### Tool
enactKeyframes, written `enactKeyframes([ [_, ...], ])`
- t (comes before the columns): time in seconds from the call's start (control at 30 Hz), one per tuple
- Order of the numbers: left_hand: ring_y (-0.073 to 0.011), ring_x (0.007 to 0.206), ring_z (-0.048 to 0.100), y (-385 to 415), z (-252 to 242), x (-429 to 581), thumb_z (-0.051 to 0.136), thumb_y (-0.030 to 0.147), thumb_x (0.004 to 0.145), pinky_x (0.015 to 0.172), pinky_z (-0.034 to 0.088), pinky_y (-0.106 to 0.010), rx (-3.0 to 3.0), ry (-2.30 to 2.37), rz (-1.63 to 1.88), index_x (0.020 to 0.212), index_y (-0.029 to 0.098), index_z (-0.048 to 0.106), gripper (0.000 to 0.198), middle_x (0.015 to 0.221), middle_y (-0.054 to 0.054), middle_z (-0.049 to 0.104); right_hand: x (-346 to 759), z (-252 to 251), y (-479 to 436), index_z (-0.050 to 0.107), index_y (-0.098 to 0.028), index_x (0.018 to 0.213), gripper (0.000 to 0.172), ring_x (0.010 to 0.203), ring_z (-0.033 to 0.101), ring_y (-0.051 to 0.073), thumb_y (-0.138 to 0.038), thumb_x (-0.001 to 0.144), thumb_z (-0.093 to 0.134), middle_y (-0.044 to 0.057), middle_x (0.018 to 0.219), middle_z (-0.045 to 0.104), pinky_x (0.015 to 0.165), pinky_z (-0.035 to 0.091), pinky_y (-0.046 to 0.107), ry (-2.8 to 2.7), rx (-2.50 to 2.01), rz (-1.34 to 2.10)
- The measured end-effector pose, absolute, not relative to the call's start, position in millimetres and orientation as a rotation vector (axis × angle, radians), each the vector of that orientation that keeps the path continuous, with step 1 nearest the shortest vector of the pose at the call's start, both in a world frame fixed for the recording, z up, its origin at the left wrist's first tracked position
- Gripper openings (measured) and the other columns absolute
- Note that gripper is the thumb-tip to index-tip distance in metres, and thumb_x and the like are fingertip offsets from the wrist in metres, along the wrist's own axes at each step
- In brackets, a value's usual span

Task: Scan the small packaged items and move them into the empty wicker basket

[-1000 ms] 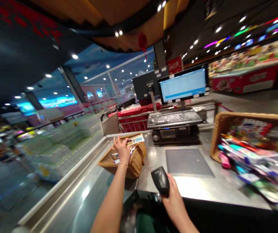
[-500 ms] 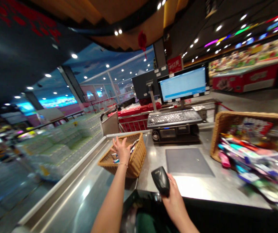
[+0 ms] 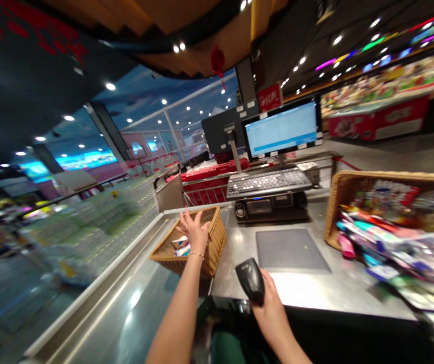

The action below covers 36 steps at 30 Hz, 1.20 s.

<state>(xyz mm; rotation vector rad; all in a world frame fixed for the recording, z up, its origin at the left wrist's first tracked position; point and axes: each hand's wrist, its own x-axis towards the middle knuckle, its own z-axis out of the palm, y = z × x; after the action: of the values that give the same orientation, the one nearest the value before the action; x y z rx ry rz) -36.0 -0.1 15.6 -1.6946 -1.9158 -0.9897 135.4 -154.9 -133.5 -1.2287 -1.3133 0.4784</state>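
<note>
My left hand is open with fingers spread, over a tan wicker basket on the left of the metal counter. Inside that basket, partly behind the hand, lie small white and blue packages too blurred to name. My right hand is wrapped round the handle of a black barcode scanner, whose head points up and to the left. The scanner is held above the counter's near edge, left of a flat grey pad.
Behind the pad stand a keyboard, a lit monitor and a dark box. To the right, a larger wicker basket holds many colourful packaged goods. A metal counter runs underneath, with a raised rail along its left side.
My left hand has shifted slightly right and up over the basket, showing more of the packages inside. My right hand still holds the scanner in nearly the same place. The view has turned slightly.
</note>
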Motion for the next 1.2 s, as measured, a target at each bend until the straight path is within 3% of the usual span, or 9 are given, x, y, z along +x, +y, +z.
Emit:
enactKeyframes([
  [0.77,-0.0357,0.145,0.017,-5,1,36,0.069,0.030,0.076,0.108,0.019,-0.070,-1.949,-1.806,-0.925,0.119,0.029,0.063,0.043,0.154,-0.012,0.030,151,-123,-156,0.060,-0.020,0.117,0.053,0.121,0.056,0.027,-0.009,0.065,0.053,0.010,0.122,0.062,0.108,0.042,0.042,-1.169,-1.240,0.458],
  [1.2,-0.0363,0.145,0.016,4,-14,65,0.072,0.030,0.075,0.108,0.017,-0.071,-2.039,-1.768,-0.936,0.118,0.030,0.063,0.045,0.155,-0.013,0.028,163,-128,-151,0.056,-0.016,0.119,0.049,0.125,0.053,0.031,-0.014,0.070,0.048,0.016,0.125,0.058,0.108,0.040,0.049,-1.147,-1.274,0.418],
])
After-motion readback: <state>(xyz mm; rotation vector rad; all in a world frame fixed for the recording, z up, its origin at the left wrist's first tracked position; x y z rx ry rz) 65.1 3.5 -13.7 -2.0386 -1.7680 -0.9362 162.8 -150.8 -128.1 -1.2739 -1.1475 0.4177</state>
